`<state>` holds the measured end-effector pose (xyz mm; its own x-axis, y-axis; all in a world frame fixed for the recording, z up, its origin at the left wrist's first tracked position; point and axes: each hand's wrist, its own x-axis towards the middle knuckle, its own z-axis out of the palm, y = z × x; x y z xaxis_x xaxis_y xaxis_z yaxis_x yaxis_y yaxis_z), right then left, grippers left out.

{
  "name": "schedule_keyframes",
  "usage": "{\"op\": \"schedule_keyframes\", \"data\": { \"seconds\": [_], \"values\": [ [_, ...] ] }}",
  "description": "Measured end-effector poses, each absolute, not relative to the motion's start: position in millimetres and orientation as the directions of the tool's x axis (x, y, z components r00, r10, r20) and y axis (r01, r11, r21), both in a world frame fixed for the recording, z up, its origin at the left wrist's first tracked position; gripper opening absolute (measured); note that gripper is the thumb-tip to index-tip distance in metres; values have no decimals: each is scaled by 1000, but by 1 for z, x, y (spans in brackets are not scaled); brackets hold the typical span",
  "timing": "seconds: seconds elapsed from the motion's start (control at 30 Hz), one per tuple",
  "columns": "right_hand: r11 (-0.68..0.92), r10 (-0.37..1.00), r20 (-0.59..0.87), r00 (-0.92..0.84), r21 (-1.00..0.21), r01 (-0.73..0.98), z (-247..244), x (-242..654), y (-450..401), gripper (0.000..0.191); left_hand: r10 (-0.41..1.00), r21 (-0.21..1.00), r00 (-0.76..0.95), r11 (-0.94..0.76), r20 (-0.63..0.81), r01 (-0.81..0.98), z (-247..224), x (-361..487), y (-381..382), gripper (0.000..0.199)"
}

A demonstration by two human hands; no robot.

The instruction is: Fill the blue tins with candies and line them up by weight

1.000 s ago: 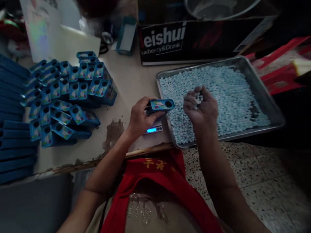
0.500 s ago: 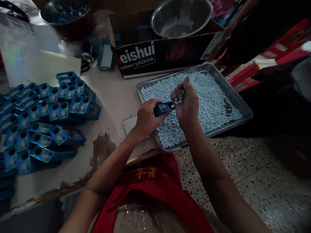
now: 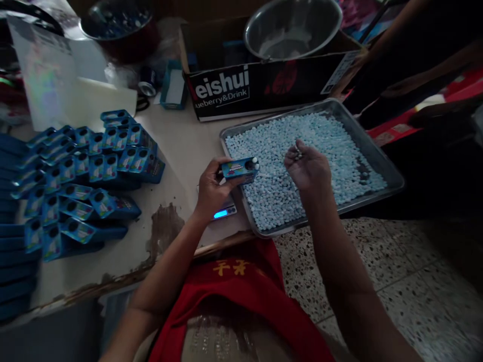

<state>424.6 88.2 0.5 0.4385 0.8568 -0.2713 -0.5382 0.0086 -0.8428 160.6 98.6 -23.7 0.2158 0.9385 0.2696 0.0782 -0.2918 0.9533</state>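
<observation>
My left hand [image 3: 214,190] grips a small blue carton [image 3: 238,169] tilted on its side, its round hole facing right. White pellets show at that hole. Below the carton, partly hidden by my hand, a small digital scale [image 3: 229,210] has a lit blue display. My right hand [image 3: 310,168] is turned palm up with curled fingers, cupping a few pale candy pellets [image 3: 298,153]. It hovers over a metal tray [image 3: 394,183] spread with pale blue and white candy pellets [image 3: 275,203]. A gap separates the right hand from the carton.
Many blue cartons with round holes [image 3: 96,166] stand grouped on the table at left. A black cardboard box [image 3: 264,93] with a steel bowl [image 3: 294,32] on it stands behind the tray. A can [image 3: 147,83] and a pot [image 3: 121,40] are farther back. Another person [image 3: 415,75] is at right.
My left hand has moved left with the carton, away from my right hand, and the scale's lit display now shows. My right hand has lowered and moved right, with fewer pellets visible in it.
</observation>
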Motion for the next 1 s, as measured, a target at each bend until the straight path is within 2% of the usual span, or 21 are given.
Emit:
{"op": "schedule_keyframes", "data": {
  "seconds": [0.1,0.17,0.27,0.37,0.47,0.57,0.7,0.87,1.0],
  "values": [
    [-187,923,-247,295,-958,-218,-6,429,70,17,950,968,190,-252,247,5,-29,138,97,54],
    [-264,948,-241,206,-961,88,-4,433,60,18,960,977,181,-215,212,-4,-31,126,96,54],
    [-244,970,-199,142,-819,519,6,439,52,20,978,988,142,-155,153,5,-32,113,93,53],
    [-171,983,-160,87,-644,745,20,446,52,16,987,995,126,-101,98,22,-33,101,86,54],
    [-123,984,-175,24,-578,807,30,450,53,9,990,994,120,-87,79,59,-38,91,76,52],
    [-87,983,-180,-24,-583,807,35,447,51,4,988,993,122,-99,91,63,-47,85,68,51],
    [-17,987,-136,-83,-607,795,40,431,50,6,988,988,130,-100,85,114,-58,83,64,54],
    [84,967,-128,-222,-660,746,58,392,56,12,989,982,121,-106,88,156,-55,70,59,68],
    [235,931,-77,-358,-623,746,77,358,68,15,992,971,45,-126,119,203,-45,41,51,63]
  ]
}}
